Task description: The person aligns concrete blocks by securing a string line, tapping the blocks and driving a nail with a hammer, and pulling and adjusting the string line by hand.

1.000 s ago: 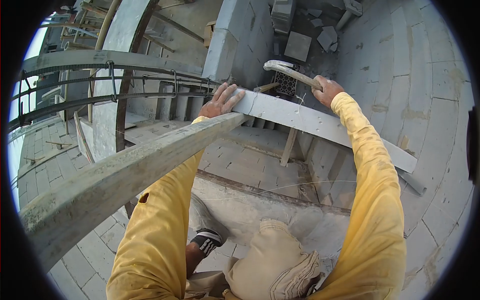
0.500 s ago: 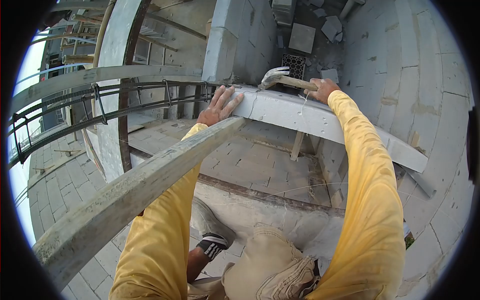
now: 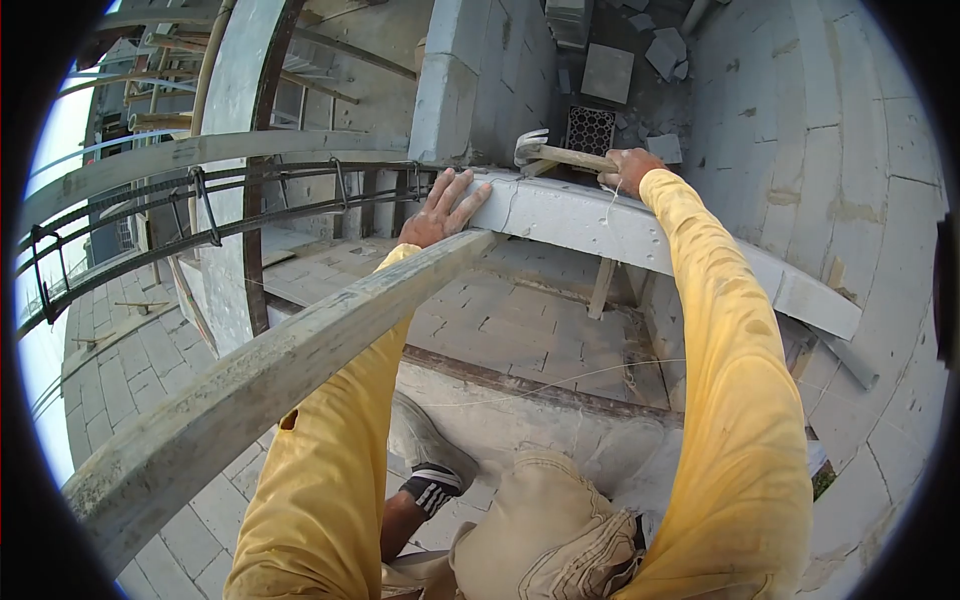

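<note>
Blockwork, right grip closed round hammer

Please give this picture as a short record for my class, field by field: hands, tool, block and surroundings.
Right hand: grips the hammer by its wooden handle
Left hand: spread, at the block's left end
Hammer: claw head pointing left
Block: long, white, partly hidden by the right sleeve
Beam: slants from lower left toward the block
Rebar: left of the left hand

- A building site
- Exposed reinforcing bars tied into a cage
- Bare, unplastered block wall at the right
- Broken slab pieces lying below
</note>
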A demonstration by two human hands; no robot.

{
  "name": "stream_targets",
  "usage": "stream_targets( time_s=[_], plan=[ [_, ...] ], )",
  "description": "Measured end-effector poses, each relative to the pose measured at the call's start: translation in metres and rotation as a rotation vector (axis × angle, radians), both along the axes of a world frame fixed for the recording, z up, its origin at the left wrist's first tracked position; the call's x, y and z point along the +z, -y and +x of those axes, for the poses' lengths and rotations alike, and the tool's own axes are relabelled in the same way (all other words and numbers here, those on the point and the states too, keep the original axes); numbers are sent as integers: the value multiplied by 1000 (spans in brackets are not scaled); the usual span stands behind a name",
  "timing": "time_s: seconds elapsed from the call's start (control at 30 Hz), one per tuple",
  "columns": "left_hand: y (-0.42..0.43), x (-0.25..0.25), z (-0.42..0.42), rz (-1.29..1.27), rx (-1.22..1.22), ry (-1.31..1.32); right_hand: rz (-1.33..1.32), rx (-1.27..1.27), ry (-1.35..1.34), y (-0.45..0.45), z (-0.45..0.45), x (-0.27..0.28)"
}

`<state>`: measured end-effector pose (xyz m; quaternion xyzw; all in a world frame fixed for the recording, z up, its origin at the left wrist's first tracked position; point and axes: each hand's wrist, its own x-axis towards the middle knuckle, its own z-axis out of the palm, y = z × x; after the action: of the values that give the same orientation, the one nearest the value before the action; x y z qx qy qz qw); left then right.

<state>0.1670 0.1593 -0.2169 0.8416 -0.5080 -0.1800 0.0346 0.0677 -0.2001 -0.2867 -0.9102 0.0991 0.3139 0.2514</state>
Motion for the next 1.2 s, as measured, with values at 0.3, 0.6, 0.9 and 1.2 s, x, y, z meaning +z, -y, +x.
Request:
stream_targets(
  time_s=[0.3,0.6,0.9,1.2],
  plan=[
    [6,13,-4,78,13,48,5,11,22,7,-8,-26],
    [4,10,-3,109,-20,119,48,-308,282,4,-8,51],
    [-5,17,-10,-3,43,131,170,-627,613,-5,-134,164],
    [-35,94,-31,-37,100,-96,283,-937,364,-27,-316,200]
  ],
)
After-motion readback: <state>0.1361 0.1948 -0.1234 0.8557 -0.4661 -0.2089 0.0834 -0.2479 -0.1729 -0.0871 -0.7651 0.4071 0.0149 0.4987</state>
